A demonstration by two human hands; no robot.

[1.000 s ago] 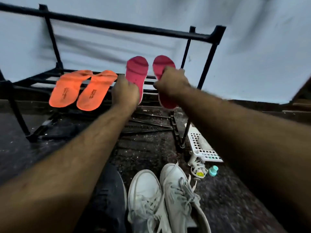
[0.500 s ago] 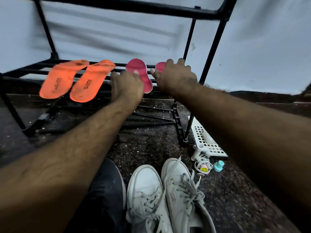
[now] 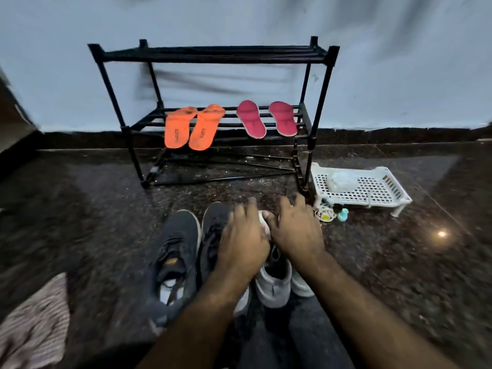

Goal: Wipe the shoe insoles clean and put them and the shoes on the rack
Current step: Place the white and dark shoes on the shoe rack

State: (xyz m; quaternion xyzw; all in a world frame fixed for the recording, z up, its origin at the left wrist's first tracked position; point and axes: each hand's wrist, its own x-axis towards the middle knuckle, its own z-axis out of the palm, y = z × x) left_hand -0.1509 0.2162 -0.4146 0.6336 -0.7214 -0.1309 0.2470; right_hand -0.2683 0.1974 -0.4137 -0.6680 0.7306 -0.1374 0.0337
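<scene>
A black metal shoe rack [image 3: 319, 83] stands against the wall. On its middle shelf lie two orange insoles [image 3: 189, 127] at the left and two pink insoles [image 3: 266, 118] at the right. On the floor in front sit a pair of dark sneakers [image 3: 175, 259] and, to their right, a pair of white sneakers [image 3: 274, 286]. My left hand [image 3: 243, 241] and my right hand [image 3: 295, 233] hover side by side over the white sneakers, fingers spread and relaxed, covering the toes. Neither hand grips anything.
A white plastic basket [image 3: 372, 190] lies on the dark speckled floor right of the rack, with a small white shoe [image 3: 325, 212] and a teal object [image 3: 343, 214] at its front. A striped cloth [image 3: 34, 323] lies at the lower left.
Both hands have let go of the pink insoles on the shelf and drawn back down over the white sneakers. The view has pulled back from the rack.
</scene>
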